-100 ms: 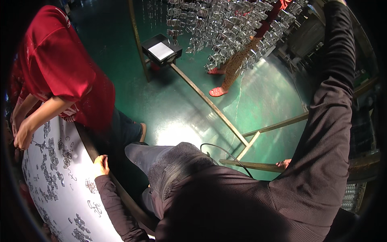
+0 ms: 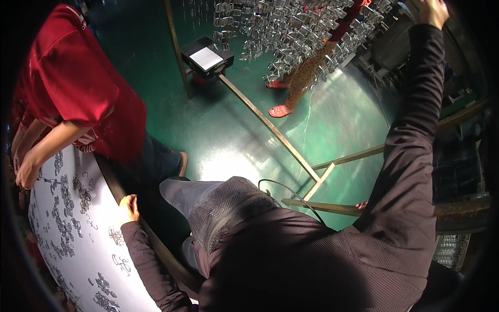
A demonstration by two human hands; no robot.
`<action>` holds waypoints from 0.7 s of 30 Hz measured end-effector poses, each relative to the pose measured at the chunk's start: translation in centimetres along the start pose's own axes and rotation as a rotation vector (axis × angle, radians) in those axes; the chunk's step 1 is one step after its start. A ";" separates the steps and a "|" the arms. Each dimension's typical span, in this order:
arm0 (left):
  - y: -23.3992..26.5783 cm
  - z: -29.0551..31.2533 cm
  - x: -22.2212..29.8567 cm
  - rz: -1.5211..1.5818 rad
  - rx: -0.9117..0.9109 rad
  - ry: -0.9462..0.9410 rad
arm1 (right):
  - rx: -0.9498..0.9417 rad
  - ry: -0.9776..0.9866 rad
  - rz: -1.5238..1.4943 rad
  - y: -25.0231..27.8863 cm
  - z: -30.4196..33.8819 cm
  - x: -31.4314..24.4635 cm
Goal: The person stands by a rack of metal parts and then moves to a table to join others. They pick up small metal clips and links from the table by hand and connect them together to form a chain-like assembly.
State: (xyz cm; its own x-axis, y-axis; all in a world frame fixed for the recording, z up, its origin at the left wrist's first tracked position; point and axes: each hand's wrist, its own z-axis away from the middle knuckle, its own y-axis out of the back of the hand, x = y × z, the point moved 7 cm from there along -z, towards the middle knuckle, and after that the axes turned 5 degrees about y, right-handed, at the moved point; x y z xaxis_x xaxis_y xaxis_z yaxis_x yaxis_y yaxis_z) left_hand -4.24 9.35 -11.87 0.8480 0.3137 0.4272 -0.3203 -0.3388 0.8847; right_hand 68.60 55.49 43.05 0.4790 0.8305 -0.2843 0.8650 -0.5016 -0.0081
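My left hand [image 2: 128, 209] rests at the dark rim [image 2: 110, 179] of a white-topped table [image 2: 101, 244], its fingers curled over the edge. Small metal pieces [image 2: 65, 229] lie in loose clusters on the tabletop. Close to my left wrist are a few thin bent metal bits [image 2: 121, 264]. My right arm is raised high, and my right hand [image 2: 434, 12] reaches the upper right rim of the picture. Its fingertips are cut off there, so what they touch is hidden.
A person in a red shirt [image 2: 78, 78] works at the table on the left. Many shiny metal pieces [image 2: 291, 36] hang in strings ahead, with another person's legs [image 2: 306, 67] behind them. Wooden beams [image 2: 270, 127], a black box [image 2: 205, 57] and a dark cable [image 2: 291, 192] stand around the green floor.
More of my right hand shows at the top, and the right arm sits slightly further left. My left hand stays at the table rim.
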 end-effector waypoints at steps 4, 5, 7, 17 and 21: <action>0.2 0.0 -0.1 0.016 0.004 0.030 | 0.233 -0.349 -0.093 0.3 20.6 -1.8; -0.3 -0.4 0.0 0.022 -0.008 0.028 | 0.243 -0.457 -0.048 1.1 25.5 -0.3; -0.4 -0.6 0.0 0.012 -0.024 0.008 | 0.142 -0.607 0.135 2.2 35.3 3.2; 0.2 0.0 -0.5 -0.066 -0.070 0.059 | -0.324 -0.975 0.242 -1.7 53.4 8.4; -0.1 -0.1 -1.2 -0.067 -0.082 0.057 | -0.277 -1.027 0.261 -2.5 53.3 8.9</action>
State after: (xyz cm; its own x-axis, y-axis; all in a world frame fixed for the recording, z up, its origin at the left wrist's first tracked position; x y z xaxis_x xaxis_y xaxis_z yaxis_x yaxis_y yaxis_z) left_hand -5.24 9.07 -12.42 0.8439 0.3844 0.3743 -0.2992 -0.2420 0.9230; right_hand 62.70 51.21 -10.55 0.4112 0.0442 -0.9105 0.8201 -0.4540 0.3483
